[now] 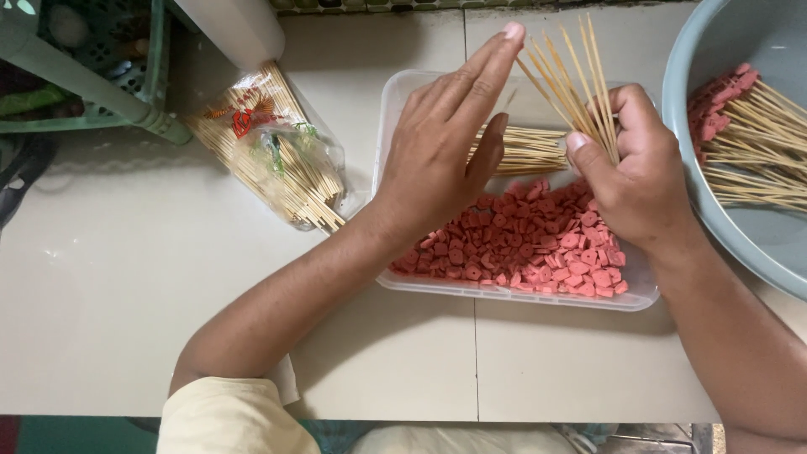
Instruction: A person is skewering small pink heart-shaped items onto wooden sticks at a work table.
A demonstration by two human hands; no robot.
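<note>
Right hand (635, 172) clenched on a fanned bunch of bamboo skewers (572, 84), tips pointing up and away, held over the far right corner of the clear plastic tray (513, 296). Left hand (445, 147) released, fingers straight and together, flat against the left side of that bunch; index fingertip touching the outermost stick near its top. Nothing gripped in it.

Tray sits on the white tiled counter (126, 294), filled with small pink-red sausage slices (525, 244). A loose pile of skewers (525, 150) lies inside the tray at its far edge, just under the left fingers.

Grey-blue basin (723, 50) at right, touching distance from the right hand, holds loaded skewers (744, 139) with pink pieces on them. Opened plastic pack of skewers (269, 155) lies left of the tray. Green crate (92, 59) top left.
</note>
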